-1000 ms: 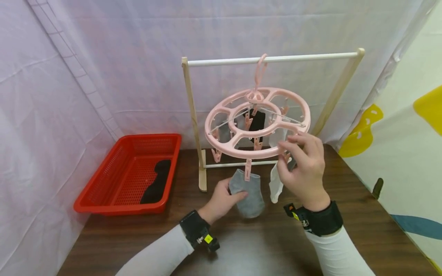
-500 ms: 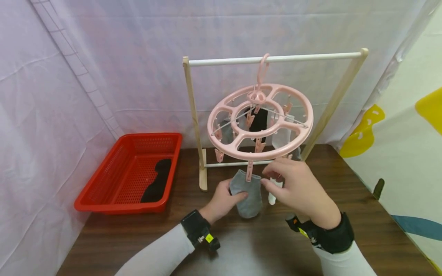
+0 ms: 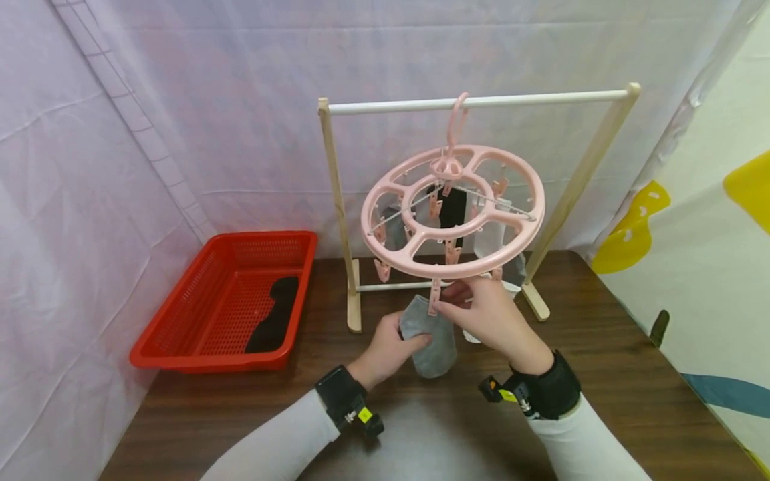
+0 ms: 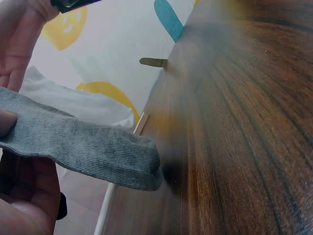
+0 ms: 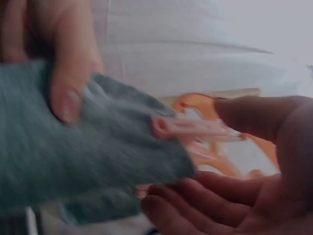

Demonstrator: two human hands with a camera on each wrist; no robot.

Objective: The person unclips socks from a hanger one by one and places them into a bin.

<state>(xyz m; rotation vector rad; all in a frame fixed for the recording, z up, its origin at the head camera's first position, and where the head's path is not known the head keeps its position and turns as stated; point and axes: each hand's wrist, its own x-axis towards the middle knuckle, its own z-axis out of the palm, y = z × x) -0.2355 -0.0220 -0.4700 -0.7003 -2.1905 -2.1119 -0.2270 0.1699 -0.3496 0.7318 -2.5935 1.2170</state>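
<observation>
My left hand (image 3: 385,346) pinches a grey sock (image 3: 442,351) near its upper end, thumb in front and fingers behind. A pink clothespin (image 3: 434,294) on the front rim of the round pink drying hanger (image 3: 448,270) overlaps the sock's top edge. Beside that clothespin is my right hand (image 3: 490,317). In the right wrist view its thumb (image 5: 249,115) stands apart from the clothespin (image 5: 195,128), while its fingers lie under the sock's edge. From the left wrist view, the sock (image 4: 93,147) stretches out above the table, toe end free.
The hanger hooks over the white bar (image 3: 541,99) of a wooden-legged stand. Black, grey and white socks hang around it, partly hidden by the ring. To the left is a red basket (image 3: 180,364) with a black sock (image 3: 271,327) inside. Dark wooden table underneath.
My right hand has come down and left from the hanger's right rim to the clothespin above the grey sock. The ring has tilted slightly. My left hand keeps its hold on the sock.
</observation>
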